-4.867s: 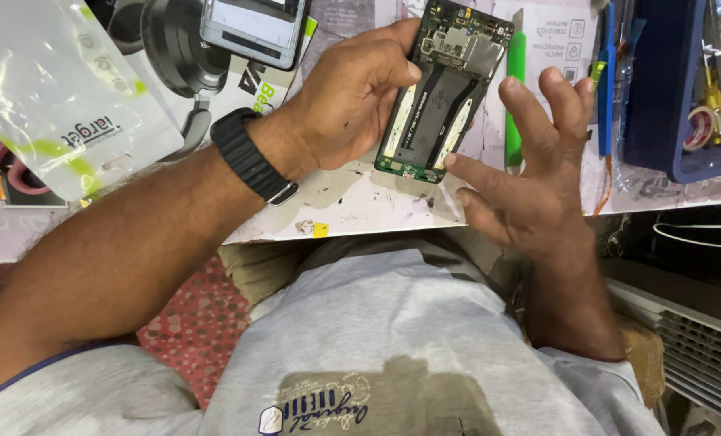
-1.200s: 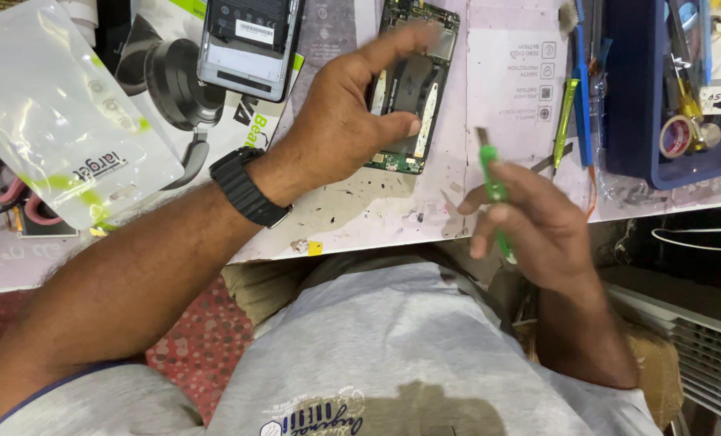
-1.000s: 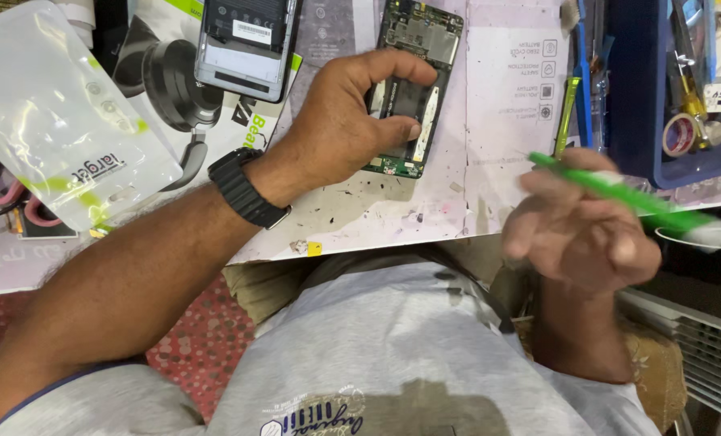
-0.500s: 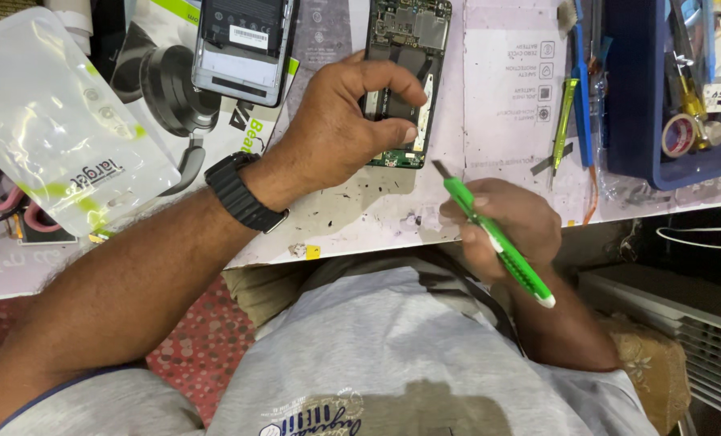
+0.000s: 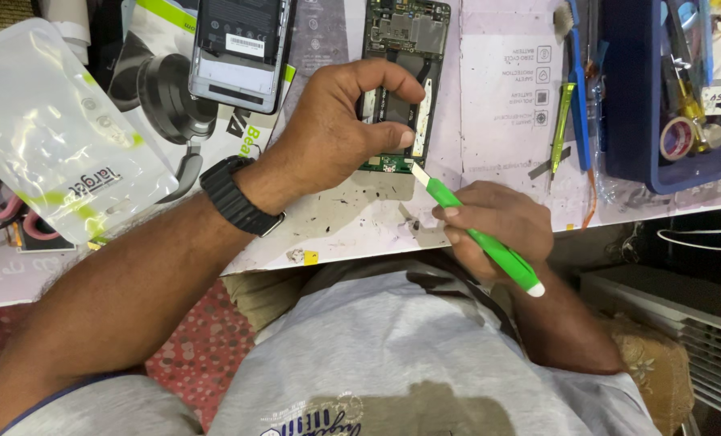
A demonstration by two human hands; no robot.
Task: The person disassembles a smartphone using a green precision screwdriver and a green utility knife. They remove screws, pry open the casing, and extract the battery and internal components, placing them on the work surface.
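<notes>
An opened phone body point(image 5: 405, 48) with a bare green circuit board lies flat on the white work mat point(image 5: 497, 105). My left hand point(image 5: 336, 129) grips its lower half, thumb and fingers pinching the two long sides. A black watch sits on that wrist. My right hand point(image 5: 497, 226) holds a green plastic pry tool point(image 5: 477, 234) like a pen. Its pale flat tip touches the phone body's lower right corner, just under my left thumb.
A second phone part with a battery point(image 5: 239, 48) lies at the upper left on a headphone box. A clear plastic bag point(image 5: 54, 137) lies far left. A blue tool tray point(image 5: 667, 97) with tape rolls and screwdrivers stands at the right. A green tool point(image 5: 560, 121) lies beside it.
My right hand picked up the green pry tool, turned it around and brought its tip to the phone body's lower corner. My left hand shifted from covering the phone to pinching its sides.
</notes>
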